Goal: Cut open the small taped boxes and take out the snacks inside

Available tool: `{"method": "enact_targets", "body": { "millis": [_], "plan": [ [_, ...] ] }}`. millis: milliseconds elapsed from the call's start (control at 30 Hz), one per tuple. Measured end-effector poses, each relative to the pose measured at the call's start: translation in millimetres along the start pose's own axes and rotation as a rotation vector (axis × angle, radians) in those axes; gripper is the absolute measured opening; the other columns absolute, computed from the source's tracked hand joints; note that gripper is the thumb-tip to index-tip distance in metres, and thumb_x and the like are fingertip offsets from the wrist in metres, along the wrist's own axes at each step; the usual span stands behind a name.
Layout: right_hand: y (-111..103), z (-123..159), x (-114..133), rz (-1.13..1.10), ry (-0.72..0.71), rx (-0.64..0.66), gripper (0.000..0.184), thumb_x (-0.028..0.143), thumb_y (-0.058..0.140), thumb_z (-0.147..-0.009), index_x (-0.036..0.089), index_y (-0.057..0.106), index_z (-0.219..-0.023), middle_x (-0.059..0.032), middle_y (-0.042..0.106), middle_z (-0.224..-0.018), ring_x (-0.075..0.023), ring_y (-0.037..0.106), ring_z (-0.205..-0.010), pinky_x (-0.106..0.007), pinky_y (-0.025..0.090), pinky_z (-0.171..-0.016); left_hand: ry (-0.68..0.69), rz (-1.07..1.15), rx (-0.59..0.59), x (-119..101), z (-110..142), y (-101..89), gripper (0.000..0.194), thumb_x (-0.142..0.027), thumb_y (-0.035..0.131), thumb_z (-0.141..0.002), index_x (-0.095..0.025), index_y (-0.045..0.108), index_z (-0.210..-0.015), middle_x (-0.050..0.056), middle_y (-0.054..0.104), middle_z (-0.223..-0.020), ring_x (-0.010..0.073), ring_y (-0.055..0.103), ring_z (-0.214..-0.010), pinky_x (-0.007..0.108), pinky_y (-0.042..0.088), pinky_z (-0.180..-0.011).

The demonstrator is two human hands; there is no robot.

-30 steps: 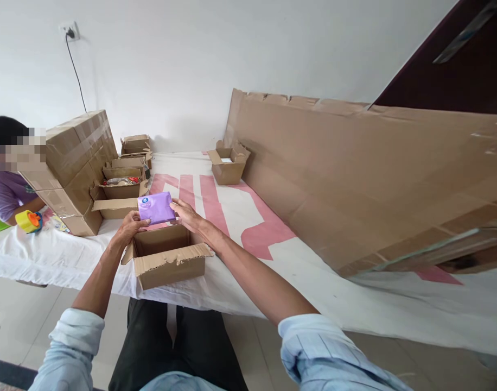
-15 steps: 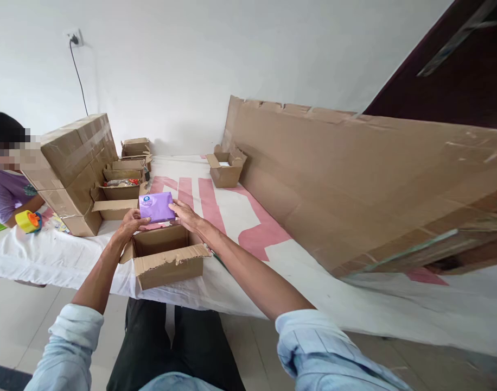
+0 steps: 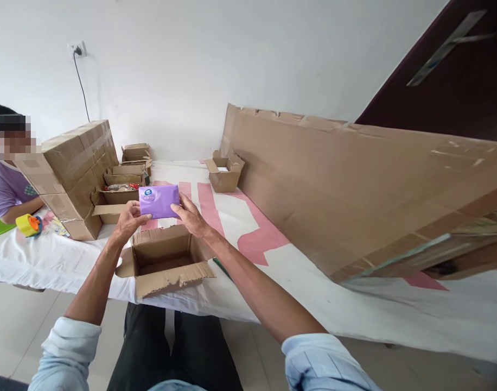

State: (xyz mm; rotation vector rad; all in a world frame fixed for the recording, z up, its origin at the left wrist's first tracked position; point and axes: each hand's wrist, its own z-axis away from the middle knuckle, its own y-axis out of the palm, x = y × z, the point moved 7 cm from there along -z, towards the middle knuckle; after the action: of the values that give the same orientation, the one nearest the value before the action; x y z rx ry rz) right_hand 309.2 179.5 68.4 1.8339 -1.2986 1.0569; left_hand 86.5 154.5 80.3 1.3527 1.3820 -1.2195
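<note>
- Since the earlier frame, the flat, rectangular purple plastic-wrapped pack point(image 3: 161, 202) has risen slightly, and more of the inside of the open brown cardboard box point(image 3: 167, 281) shows.
- The pack is left of centre in the frame, raised above that box on the cloth-covered desk point(image 3: 333, 309).
- The left hand's point(image 3: 128, 220) fingers are closed on its lower left corner, thumb in front.
- The right hand's point(image 3: 193, 220) fingers pinch its right edge, thumb on the face, others behind.
- It looks light and soft, likely to crease rather than break; the glossy film may slip.
- Opposite short edges seem the best hold, squeezed gently.
</note>
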Motion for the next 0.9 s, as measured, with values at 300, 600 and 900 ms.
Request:
{"method": "enact_targets", "body": {
  "millis": [300, 600, 900],
  "plan": [
    [10.7, 26.6, 20.1, 0.128, -0.107, 0.002, 0.091, 0.045, 0.072, -0.099, 0.029, 0.034, -0.181, -0.0142, 0.048, -0.18, -0.0339, 0.052, -0.16, -0.055, 0.049, -0.131, 0.14, 0.09, -0.001, -24.5, 13.5, 6.8, 0.08, -0.04, 0.112, -0.059, -0.02, 0.067, -0.122, 0.008, 0.083, -0.114, 0.0273, 0.08, -0.105, 0.041, 0.065, -0.096],
    [8.9, 55.4, 16.7, 0.341, -0.117, 0.085, 0.085, 0.048, 0.08, -0.097, 0.03, 0.046, -0.173, -0.0174, 0.055, -0.172, -0.0379, 0.056, -0.156, -0.063, 0.052, -0.126, 0.09, -0.003, -0.149, -16.7, 42.5, -48.6, 0.086, -0.032, 0.111, -0.05, -0.019, 0.078, -0.128, 0.009, 0.085, -0.123, 0.0303, 0.079, -0.108, 0.042, 0.067, -0.097],
    [-88.7, 95.6, -38.1, 0.203, 0.155, -0.375, 0.066, 0.074, 0.077, -0.09, 0.023, 0.078, -0.132, -0.0166, 0.08, -0.14, -0.0367, 0.074, -0.131, -0.057, 0.06, -0.115, 0.009, -0.19, -0.352, 29.8, 53.5, -162.3, 0.079, -0.029, 0.105, -0.043, -0.019, 0.077, -0.116, 0.006, 0.085, -0.109, 0.0279, 0.078, -0.097, 0.039, 0.066, -0.084]
  ]
}}
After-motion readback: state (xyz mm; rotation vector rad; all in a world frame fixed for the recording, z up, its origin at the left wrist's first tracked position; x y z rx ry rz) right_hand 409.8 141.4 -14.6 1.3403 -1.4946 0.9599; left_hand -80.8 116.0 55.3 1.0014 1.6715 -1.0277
